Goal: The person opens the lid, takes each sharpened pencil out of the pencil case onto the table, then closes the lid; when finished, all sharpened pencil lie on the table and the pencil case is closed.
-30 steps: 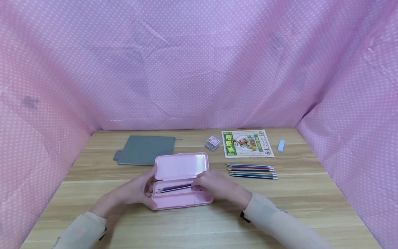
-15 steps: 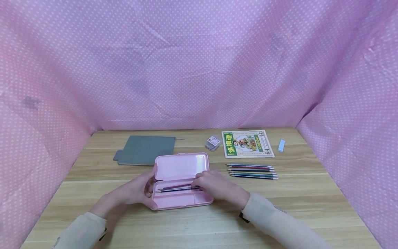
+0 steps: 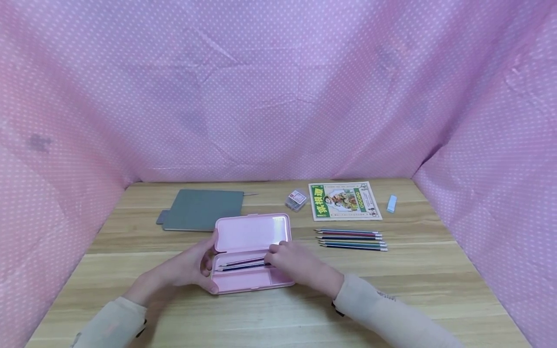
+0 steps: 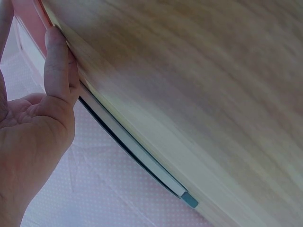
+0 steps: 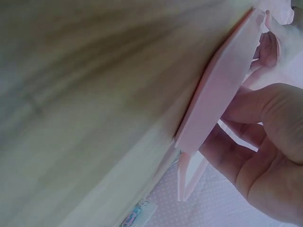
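An open pink pencil case point(image 3: 241, 280) lies on the table in the head view, its lid point(image 3: 248, 233) tipped back. My left hand point(image 3: 189, 267) holds the case's left end, thumb at the front corner and fingers farther back. Two dark pencils point(image 3: 242, 265) lie in the rear compartment. My right hand point(image 3: 298, 263) reaches over the right end and pinches the pencils' right ends; its fingertips are partly hidden inside. In the right wrist view the case wall point(image 5: 220, 85) hides those fingertips. The left wrist view shows my left fingers point(image 4: 56, 66) against the case's edge.
A grey-green notebook point(image 3: 204, 209) lies behind the left hand. Toward the back right are a small clear box point(image 3: 297, 199), an illustrated booklet point(image 3: 345, 201) and a light-blue eraser-like block point(image 3: 392, 203). Several pencils point(image 3: 350, 239) lie in a row right of the case.
My right hand has shifted slightly left and toward me at the case's right end. The pencils inside have moved slightly with it. My left hand stays on the case.
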The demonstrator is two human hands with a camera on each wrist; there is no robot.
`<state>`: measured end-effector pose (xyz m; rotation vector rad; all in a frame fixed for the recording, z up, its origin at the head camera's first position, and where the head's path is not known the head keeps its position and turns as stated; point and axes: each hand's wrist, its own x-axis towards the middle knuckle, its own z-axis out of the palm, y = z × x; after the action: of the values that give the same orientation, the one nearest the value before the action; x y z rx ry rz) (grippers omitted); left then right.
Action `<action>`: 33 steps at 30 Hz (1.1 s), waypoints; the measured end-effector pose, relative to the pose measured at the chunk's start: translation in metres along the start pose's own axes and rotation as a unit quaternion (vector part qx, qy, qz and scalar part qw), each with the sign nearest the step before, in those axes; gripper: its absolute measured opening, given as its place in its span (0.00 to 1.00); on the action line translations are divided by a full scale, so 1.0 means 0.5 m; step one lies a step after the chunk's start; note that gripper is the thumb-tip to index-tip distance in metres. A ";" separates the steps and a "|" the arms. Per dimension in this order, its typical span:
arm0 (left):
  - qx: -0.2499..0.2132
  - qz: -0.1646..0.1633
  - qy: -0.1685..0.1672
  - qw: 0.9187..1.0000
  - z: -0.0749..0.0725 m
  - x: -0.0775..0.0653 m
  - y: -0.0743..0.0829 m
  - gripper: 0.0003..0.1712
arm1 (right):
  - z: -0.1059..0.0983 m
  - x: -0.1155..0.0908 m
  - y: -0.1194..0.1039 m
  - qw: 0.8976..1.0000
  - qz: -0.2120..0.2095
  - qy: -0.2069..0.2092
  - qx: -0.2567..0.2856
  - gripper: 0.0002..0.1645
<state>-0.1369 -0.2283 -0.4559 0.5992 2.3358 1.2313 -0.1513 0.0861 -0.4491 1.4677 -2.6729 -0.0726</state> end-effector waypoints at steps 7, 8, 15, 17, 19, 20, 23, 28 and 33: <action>-0.005 0.005 -0.003 1.000 0.000 0.000 0.001 0.82 | 0.003 0.000 -0.015 0.996 -0.012 -0.016 -0.088 0.13; -0.005 0.006 -0.003 1.000 0.000 0.000 0.000 0.81 | 0.002 0.000 -0.016 0.995 -0.014 -0.020 -0.094 0.14; -0.005 0.008 -0.001 1.000 -0.002 0.001 -0.003 0.82 | -0.002 0.003 -0.015 0.996 -0.016 -0.029 -0.088 0.16; -0.006 0.009 -0.002 1.000 -0.002 0.002 -0.004 0.82 | -0.002 0.004 -0.013 0.996 -0.016 -0.032 -0.085 0.16; -0.007 0.014 -0.002 1.000 -0.001 0.002 -0.006 0.82 | -0.003 0.005 -0.010 0.996 -0.014 -0.038 -0.078 0.17; -0.007 0.019 -0.002 1.000 -0.001 0.002 -0.006 0.82 | -0.003 0.005 -0.009 0.996 -0.013 -0.042 -0.074 0.18; -0.004 0.024 -0.001 1.000 0.001 0.002 -0.007 0.81 | -0.009 0.003 -0.006 0.995 -0.015 -0.052 -0.078 0.18; 0.000 0.021 0.002 1.000 0.001 0.000 -0.004 0.81 | -0.013 -0.001 0.001 0.995 -0.026 -0.052 -0.086 0.17; 0.003 0.019 0.003 1.000 0.000 -0.003 -0.002 0.81 | -0.020 -0.004 0.011 0.994 -0.042 -0.037 -0.093 0.16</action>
<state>-0.1357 -0.2295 -0.4565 0.6459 2.3432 1.2458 -0.1538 0.0907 -0.4386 1.5446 -2.5764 -0.3794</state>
